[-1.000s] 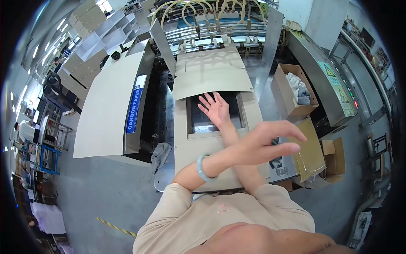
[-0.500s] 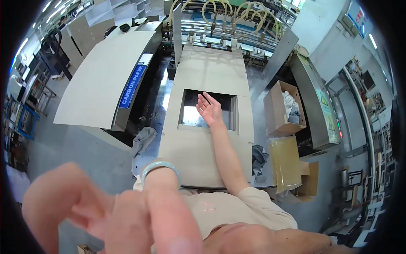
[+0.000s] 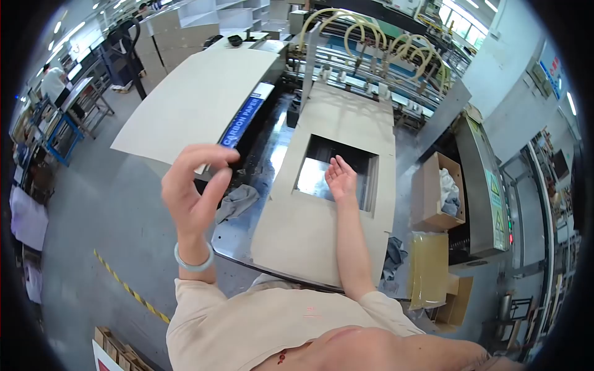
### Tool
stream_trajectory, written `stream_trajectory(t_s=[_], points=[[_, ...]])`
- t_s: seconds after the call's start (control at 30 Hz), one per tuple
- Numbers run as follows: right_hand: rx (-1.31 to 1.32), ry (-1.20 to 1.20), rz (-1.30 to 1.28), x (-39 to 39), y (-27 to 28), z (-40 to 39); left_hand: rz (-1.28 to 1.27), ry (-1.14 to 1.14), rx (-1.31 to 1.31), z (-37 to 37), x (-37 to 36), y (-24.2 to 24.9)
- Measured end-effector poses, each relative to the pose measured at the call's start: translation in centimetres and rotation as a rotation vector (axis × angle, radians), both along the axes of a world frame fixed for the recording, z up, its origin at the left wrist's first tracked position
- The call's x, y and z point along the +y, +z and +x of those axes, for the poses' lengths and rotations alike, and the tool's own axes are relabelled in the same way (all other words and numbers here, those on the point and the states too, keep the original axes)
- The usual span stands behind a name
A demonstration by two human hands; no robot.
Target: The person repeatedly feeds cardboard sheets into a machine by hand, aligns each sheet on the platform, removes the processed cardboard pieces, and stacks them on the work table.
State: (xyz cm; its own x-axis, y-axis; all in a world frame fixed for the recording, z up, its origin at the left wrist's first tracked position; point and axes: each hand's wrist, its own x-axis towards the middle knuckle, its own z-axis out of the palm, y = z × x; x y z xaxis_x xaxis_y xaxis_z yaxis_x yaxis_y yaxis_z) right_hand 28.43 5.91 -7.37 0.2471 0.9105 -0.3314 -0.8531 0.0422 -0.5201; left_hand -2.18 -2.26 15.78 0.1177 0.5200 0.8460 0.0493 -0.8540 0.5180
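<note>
My left hand (image 3: 198,185), with a pale bangle (image 3: 194,258) at the wrist, is raised in the air, its fingers curved and apart from the thumb, holding nothing. It is in front of the lower edge of a large pale sheet (image 3: 198,93). My right hand (image 3: 341,179) hovers palm up over the rectangular opening in a stack of tan cardboard (image 3: 297,238), fingers apart and empty. Through the opening a shiny metal surface (image 3: 314,177) shows. The right forearm extends over the cardboard's lower part.
A machine with yellow hoses (image 3: 371,55) stands behind the cardboard. Left of it are a grey cloth (image 3: 237,203) and a blue carbon paper box (image 3: 241,120). To the right sits a cardboard box with rags (image 3: 433,191). A person (image 3: 54,83) stands far left.
My left hand has moved from close to the camera, low at the left, up and away towards the pale sheet. The view has shifted left. My right hand stays over the opening.
</note>
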Motion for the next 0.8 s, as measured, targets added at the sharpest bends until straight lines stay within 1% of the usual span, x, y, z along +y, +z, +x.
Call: stream_trajectory(t_s=[0.03,0.07,0.2,0.23,0.3,0.37,0.4,0.5,0.53,0.6,0.63,0.7,0.73,0.77,0.8], points=[[-0.006,-0.009,-0.007,0.0,-0.1,0.0,0.003,0.255,0.226,-1.6,1.2,-0.7],[0.020,-0.019,-0.007,-0.1,0.2,-0.1,0.005,0.269,0.230,-2.9,2.1,-1.3],[0.059,-0.005,0.021,-0.3,1.4,0.7,-0.128,0.609,0.518,-7.9,4.5,-3.3],[0.054,-0.008,0.069,-0.8,2.3,1.0,-0.134,0.626,0.517,-8.6,4.7,-3.7],[0.045,0.001,0.170,-2.0,4.5,2.1,-0.171,0.593,0.642,-10.0,4.9,-4.5],[-0.032,-0.019,0.276,-3.8,6.9,3.6,-0.211,0.554,0.765,-11.1,5.0,-5.0],[-0.117,-0.034,0.287,-5.2,8.3,4.5,-0.221,0.568,0.766,-11.5,5.0,-5.0],[-0.530,-0.128,0.300,-10.0,11.5,7.5,-0.215,0.598,0.901,-11.7,5.4,-5.0],[-0.727,-0.175,0.229,-11.5,11.9,8.5,-0.212,0.602,0.945,-11.8,5.6,-4.9],[-1.091,-0.262,0.031,-14.5,11.7,10.0,-0.217,0.580,0.950,-12.3,5.9,-4.8],[-1.264,-0.266,-0.084,-16.1,11.6,10.3,-0.214,0.556,0.952,-12.5,6.2,-4.7],[-1.711,-0.190,-0.397,-19.4,9.2,12.6,-0.203,0.509,0.951,-12.7,6.9,-4.4],[-1.807,-0.143,-0.426,-21.2,7.0,14.1,-0.204,0.509,0.950,-12.8,7.2,-4.2],[-1.902,-0.093,-0.455,-22.9,4.5,15.3,-0.270,0.455,0.910,-13.0,7.4,-3.9],[-2.066,-0.026,-0.525,-24.5,3.0,15.5,-0.334,0.401,0.869,-13.1,7.7,-3.6]])
